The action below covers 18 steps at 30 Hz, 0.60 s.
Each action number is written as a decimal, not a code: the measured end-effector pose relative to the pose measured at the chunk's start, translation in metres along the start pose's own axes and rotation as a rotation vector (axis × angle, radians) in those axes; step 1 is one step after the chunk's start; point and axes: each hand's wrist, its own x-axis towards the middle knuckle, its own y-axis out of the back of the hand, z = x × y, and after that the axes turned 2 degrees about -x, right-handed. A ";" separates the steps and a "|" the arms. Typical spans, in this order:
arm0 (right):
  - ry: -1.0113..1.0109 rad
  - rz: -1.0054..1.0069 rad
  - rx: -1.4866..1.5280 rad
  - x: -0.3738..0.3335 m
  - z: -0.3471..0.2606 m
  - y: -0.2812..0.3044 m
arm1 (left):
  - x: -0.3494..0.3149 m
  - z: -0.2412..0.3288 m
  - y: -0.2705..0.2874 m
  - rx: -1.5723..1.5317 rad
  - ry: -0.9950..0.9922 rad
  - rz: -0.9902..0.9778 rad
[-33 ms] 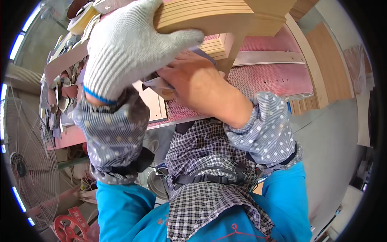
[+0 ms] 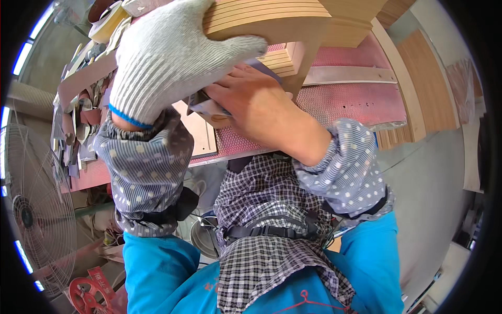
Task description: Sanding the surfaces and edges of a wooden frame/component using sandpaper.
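My left hand (image 2: 164, 57), in a white knit glove with a blue cuff, is closed over a curved wooden piece (image 2: 266, 17) with grooves along its top, thumb on the near side. Just below, my bare right hand (image 2: 253, 102) curls its fingers round a folded grey-purple sheet (image 2: 208, 106) that looks like sandpaper, with a tan edge showing under it. Its fingertips are partly hidden beneath the glove. A smaller grooved wooden block (image 2: 285, 60) sits beyond my right hand. Both hands are over a bench with a red textured mat (image 2: 348, 99).
Scraps of abrasive sheet (image 2: 86, 112) pile up on the left, near a yellow tape roll (image 2: 109, 23). A flat strip (image 2: 350, 75) crosses the mat. Wooden boards (image 2: 426, 78) stand at the right. A large fan (image 2: 39, 212) is at lower left. A pale panel (image 2: 197, 131) lies by the front edge.
My left hand and the wooden piece have shifted very slightly to the right. My right hand with the folded sheet has moved a little too, its grip unchanged.
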 end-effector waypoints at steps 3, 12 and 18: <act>0.075 0.002 -0.149 -0.027 0.004 0.001 | 0.000 0.001 0.002 0.028 0.038 -0.043; 0.098 0.099 -0.105 -0.011 0.010 0.001 | 0.001 -0.009 -0.003 -0.052 0.035 -0.063; 0.040 0.096 -0.195 -0.037 0.007 0.013 | 0.001 0.003 -0.001 -0.008 0.055 -0.078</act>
